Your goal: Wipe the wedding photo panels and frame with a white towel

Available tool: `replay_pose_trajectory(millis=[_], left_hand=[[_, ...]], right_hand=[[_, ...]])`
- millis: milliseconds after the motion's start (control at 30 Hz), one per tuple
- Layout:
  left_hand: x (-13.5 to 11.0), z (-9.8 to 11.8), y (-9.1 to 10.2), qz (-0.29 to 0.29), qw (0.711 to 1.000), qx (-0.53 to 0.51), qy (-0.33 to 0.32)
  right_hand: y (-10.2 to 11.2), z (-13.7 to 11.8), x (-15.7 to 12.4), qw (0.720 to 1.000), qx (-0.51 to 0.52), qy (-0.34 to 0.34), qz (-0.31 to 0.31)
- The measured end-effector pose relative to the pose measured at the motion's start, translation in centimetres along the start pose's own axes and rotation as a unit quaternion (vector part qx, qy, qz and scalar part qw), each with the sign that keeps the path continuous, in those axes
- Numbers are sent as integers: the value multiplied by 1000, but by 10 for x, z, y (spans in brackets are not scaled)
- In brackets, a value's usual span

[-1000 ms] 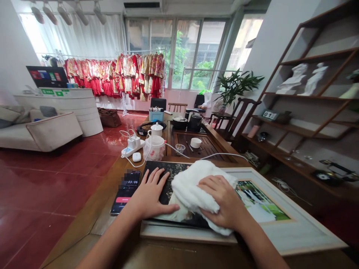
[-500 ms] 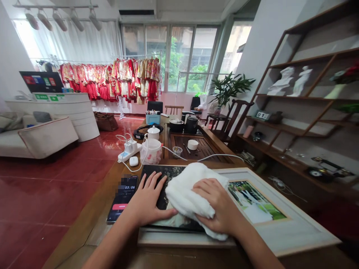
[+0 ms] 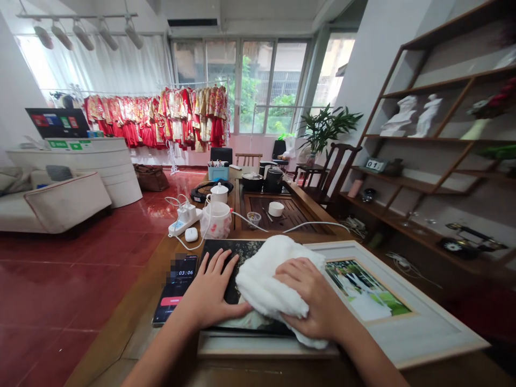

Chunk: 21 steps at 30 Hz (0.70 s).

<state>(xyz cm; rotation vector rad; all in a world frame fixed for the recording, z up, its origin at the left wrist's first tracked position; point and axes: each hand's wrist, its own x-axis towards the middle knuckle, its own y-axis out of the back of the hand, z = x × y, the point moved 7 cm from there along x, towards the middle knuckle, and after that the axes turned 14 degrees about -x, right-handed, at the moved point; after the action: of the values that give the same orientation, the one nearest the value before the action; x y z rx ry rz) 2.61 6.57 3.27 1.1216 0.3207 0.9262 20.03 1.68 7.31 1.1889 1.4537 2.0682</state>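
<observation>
My left hand [image 3: 213,290] lies flat with fingers spread on a dark, glossy picture panel [image 3: 213,248] that has pale patterns. Bunched in my right hand [image 3: 304,293] is a white cloth [image 3: 264,274], its fingers curled over the folds. The cloth rests on the panel's right part and hides much of it. Beneath the panel lies a wide pale picture frame [image 3: 435,328], and a small wedding photo [image 3: 365,287] shows at its right side. Left of my left hand is a phone [image 3: 175,290] with a timer on its screen.
Beyond the panel stand a pink-patterned container [image 3: 215,220], a lidded white cup [image 3: 220,193] and a power strip [image 3: 183,221] with cables. Farther back is a tea tray [image 3: 296,215] holding a small white cup [image 3: 276,208]. A wooden shelf [image 3: 435,138] rises at the right.
The view has shifted very slightly. Both hands and the white cloth stay in almost the same place on the panel.
</observation>
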Motion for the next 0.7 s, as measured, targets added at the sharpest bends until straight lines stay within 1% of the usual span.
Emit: replay_pose_trajectory(millis=[67, 100, 233, 300, 367, 467, 533, 700], left_hand=[[0, 0, 0, 2, 1000, 1, 0], [-1, 0, 0, 1, 1000, 0, 1], [-1, 0, 0, -3, 1000, -7, 3], [-1, 0, 1, -2, 1000, -9, 3], [-1, 0, 0, 0, 1000, -9, 1], [-1, 0, 0, 5, 1000, -5, -2], [-1, 1, 1, 7, 1000, -4, -4], [0, -1, 1, -4, 1000, -6, 8]], right_hand=[[0, -3, 0, 1000, 15, 14, -5], [1, -1, 0, 1000, 11, 8, -3], [1, 23, -5, 997, -50, -61, 16], [0, 27, -5, 995, -65, -76, 18], [0, 19, -4, 997, -48, -59, 13], [-2, 2, 0, 1000, 6, -7, 0], [-2, 1, 0, 1000, 18, 3, -4], [-2, 27, -5, 996, -54, -75, 8]])
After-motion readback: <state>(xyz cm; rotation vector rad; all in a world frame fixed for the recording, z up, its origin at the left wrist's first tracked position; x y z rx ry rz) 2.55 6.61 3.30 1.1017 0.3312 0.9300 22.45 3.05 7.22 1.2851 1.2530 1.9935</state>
